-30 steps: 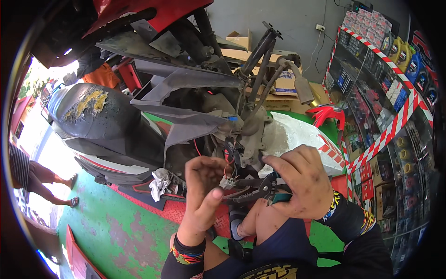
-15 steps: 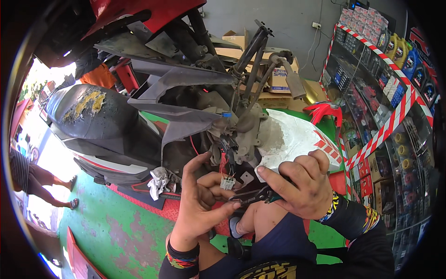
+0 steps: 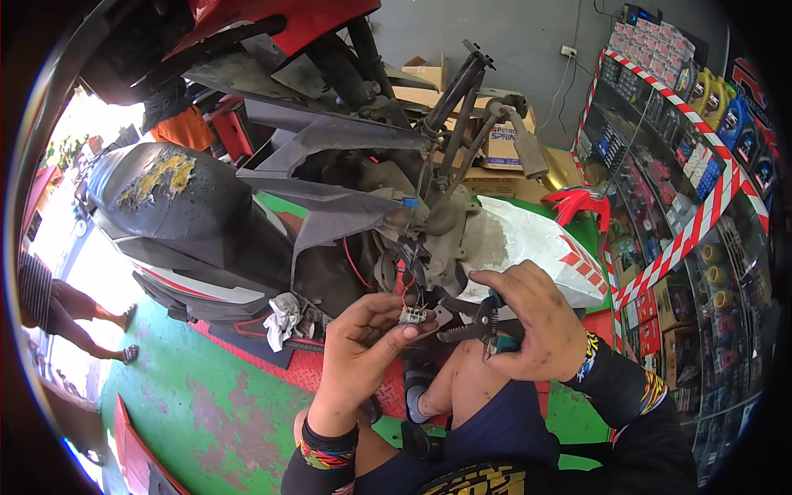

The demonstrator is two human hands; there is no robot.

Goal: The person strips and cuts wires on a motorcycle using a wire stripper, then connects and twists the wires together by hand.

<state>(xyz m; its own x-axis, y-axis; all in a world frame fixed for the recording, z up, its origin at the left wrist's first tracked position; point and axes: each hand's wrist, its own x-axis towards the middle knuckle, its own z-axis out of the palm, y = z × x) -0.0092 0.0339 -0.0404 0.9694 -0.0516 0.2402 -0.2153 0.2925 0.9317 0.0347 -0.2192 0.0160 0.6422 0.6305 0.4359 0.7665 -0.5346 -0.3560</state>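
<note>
Between the thumb and fingers of my left hand [image 3: 356,345] is a small pale wire connector [image 3: 412,315], its red and dark wires running up into the stripped front of a scooter [image 3: 247,272]. My right hand [image 3: 540,323] is wrapped round a pair of wire-stripping pliers [image 3: 467,328] with dark jaws and green-and-black handles. The plier jaws are spread and point left, just beside the connector; whether they touch it I cannot tell.
A white scooter panel [image 3: 528,247] lies behind my right hand. Shelving with striped tape [image 3: 693,223] stands to the right. A crumpled white rag [image 3: 282,320] sits on the scooter's side. Another person's legs [image 3: 87,326] show at far left, and cardboard boxes [image 3: 507,148] stand behind.
My left hand has left the pliers' tip and pinches the connector, which hung by its fingers before. The pliers have turned and their jaws have spread.
</note>
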